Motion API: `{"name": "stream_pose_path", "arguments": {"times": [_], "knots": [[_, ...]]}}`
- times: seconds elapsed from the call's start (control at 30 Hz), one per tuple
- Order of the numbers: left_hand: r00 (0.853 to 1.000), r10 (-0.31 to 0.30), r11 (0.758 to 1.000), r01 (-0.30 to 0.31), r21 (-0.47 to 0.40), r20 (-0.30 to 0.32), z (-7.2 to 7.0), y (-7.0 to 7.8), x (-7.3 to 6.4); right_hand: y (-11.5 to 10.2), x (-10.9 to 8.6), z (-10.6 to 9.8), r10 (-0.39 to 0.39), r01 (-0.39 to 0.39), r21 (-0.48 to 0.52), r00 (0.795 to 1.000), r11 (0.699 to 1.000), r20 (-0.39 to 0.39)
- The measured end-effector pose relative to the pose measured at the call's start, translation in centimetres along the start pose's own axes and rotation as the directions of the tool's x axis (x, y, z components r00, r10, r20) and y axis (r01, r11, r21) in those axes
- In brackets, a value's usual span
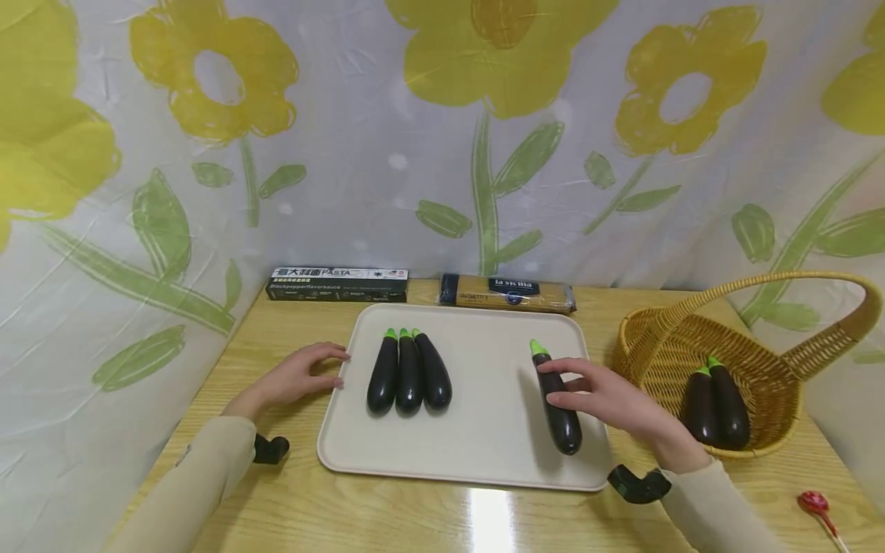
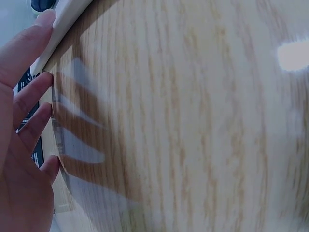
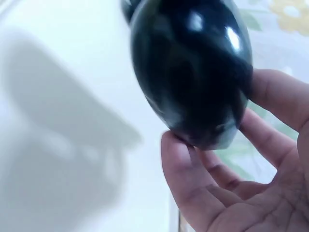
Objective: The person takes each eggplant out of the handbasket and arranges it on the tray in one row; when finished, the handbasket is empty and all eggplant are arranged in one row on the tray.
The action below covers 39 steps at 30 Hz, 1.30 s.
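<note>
My right hand (image 1: 608, 395) grips a dark eggplant (image 1: 561, 415) with a green stem end over the right side of the white tray (image 1: 484, 453). In the right wrist view the eggplant (image 3: 193, 63) fills the upper middle, thumb and fingers around it, and its shadow falls on the tray. On the tray's left half several eggplants (image 1: 409, 376) lie side by side, stems toward the back. My left hand (image 1: 293, 376) is at the tray's left rim, fingers loosely extended and fingertips right at the edge. The left wrist view shows those fingers (image 2: 36, 92) beside the tray's rim.
A wicker basket (image 1: 767, 442) with a tall handle stands at the right, two eggplants (image 1: 719, 407) inside. Behind the tray lie a black pasta box (image 1: 337, 286) and a spaghetti pack (image 1: 508, 294). A red lollipop (image 1: 814, 503) lies at the front right. A flowered curtain (image 1: 359, 169) hangs behind.
</note>
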<state>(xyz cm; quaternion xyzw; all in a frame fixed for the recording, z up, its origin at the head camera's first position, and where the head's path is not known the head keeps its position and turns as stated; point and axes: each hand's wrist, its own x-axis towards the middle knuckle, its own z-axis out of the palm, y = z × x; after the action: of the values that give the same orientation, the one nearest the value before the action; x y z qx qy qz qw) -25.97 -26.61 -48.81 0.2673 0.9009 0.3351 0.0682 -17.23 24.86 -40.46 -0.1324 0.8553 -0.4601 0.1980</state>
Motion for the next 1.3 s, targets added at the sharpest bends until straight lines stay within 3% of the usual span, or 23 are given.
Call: {"name": "stream_pose_path", "arguments": {"times": [0.3,0.53,0.73,0.93,1.07,1.3], "knots": [[1.0,0.006,1.0,-0.006,-0.002,0.001,0.0,-0.1,0.1,-0.8,7.0,2.9,-0.104,0.103,-0.124,0.995,0.987,0.001],[1.0,0.01,1.0,-0.01,-0.006,0.003,0.1,-0.1,0.2,-1.1,10.7,4.4,-0.181,0.178,-0.282,0.983,0.943,0.015],[1.0,0.004,1.0,-0.004,-0.003,0.004,0.0,0.0,0.1,-2.1,12.4,5.3,-0.208,0.215,-0.34,0.976,0.916,0.059],[1.0,0.012,1.0,-0.011,0.007,-0.006,-0.1,0.0,0.0,-2.6,13.6,6.4,-0.19,0.205,-0.337,0.979,0.919,0.078],[0.999,0.041,0.999,-0.041,0.015,-0.017,-0.1,0.0,0.1,-3.0,14.1,6.8,-0.211,0.226,-0.351,0.974,0.909,0.082],[0.999,0.038,0.999,-0.038,0.017,-0.01,-0.1,0.1,0.2,-3.3,14.8,7.2,-0.236,0.254,-0.359,0.967,0.898,0.094]]}}
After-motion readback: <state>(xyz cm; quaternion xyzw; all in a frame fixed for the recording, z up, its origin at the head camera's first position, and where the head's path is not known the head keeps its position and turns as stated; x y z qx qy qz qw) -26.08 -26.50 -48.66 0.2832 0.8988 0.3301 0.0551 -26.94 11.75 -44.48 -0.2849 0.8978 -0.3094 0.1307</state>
